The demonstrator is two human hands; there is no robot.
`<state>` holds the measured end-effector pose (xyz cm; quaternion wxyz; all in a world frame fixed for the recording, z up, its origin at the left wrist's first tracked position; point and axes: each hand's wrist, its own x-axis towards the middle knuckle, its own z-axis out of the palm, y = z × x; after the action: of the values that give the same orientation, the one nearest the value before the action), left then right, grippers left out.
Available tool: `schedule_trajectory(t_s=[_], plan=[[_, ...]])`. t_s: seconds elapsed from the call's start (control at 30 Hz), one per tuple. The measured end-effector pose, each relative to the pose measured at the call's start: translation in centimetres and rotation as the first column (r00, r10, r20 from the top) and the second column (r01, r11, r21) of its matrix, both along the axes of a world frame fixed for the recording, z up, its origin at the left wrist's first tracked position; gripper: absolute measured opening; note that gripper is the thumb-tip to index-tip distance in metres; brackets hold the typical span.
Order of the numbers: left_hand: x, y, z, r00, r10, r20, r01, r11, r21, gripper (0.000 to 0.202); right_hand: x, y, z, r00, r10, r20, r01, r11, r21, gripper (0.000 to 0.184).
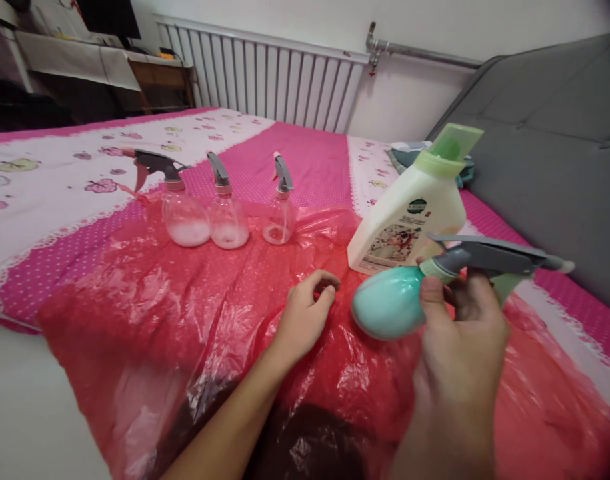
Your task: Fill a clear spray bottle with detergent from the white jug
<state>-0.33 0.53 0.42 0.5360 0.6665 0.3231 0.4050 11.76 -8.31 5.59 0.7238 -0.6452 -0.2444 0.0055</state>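
In the head view, the right hand (pixel 459 327), toward 4 o'clock, is grasping a teal spray bottle (pixel 389 303) near its neck; the bottle is tilting almost sideways, its base facing 8 o'clock and its grey sprayer head (pixel 495 257) facing 3 o'clock. At 6 o'clock, the left hand (pixel 305 308) is holding nothing, its fingers curling loosely; whether it is touching the red plastic sheet (pixel 135 320) cannot be told. Between 2 and 3 o'clock, a white bottle (pixel 405 217) is standing on the sheet. Toward 10 o'clock, three clear spray bottles (pixel 229 227) are standing, two containing whitish liquid.
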Motion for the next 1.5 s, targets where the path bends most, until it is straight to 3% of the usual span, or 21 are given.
schedule_trajectory(t_s=[0.2,0.43,0.63,0.8,0.97,1.23,1.37,1.5], plan=[[-0.3,-0.5,0.4,0.996,-0.08,-0.033,0.083,0.992,0.092,0.014,0.3,-0.9,0.4,0.98,0.158,0.118,-0.15,0.986,-0.08,0.041],[-0.4,-0.8,0.6,0.984,-0.169,-0.056,0.177,0.928,0.328,0.033,0.7,-0.6,-0.3,0.986,0.134,0.102,-0.129,0.99,-0.048,0.046],[-0.4,-1.0,0.6,0.972,-0.219,-0.088,0.236,0.906,0.351,0.039,0.7,-0.7,-0.3,0.996,0.081,0.046,-0.082,0.996,0.016,0.046],[-0.4,-1.0,0.3,0.963,-0.249,-0.107,0.271,0.894,0.357,0.041,1.0,-1.2,0.0,0.97,0.195,0.145,-0.186,0.979,-0.079,0.041],[-0.3,-0.9,0.1,0.965,-0.239,-0.105,0.261,0.894,0.364,0.044,1.0,-1.5,0.3,0.939,0.259,0.225,-0.227,0.961,-0.157,0.031],[-0.3,-0.9,0.2,0.973,-0.191,-0.132,0.227,0.899,0.374,0.038,1.6,-1.7,-0.2,0.924,0.317,0.213,-0.273,0.938,-0.213,0.029],[-0.3,-0.9,0.3,0.984,-0.123,-0.128,0.162,0.915,0.368,0.03,1.6,-1.7,-0.1,0.892,0.394,0.221,-0.321,0.897,-0.304,0.031],[-0.2,-0.8,0.3,0.995,-0.04,-0.09,0.067,0.944,0.323,0.02,1.3,-1.9,0.4,0.877,0.391,0.281,-0.26,0.875,-0.408,0.032]])
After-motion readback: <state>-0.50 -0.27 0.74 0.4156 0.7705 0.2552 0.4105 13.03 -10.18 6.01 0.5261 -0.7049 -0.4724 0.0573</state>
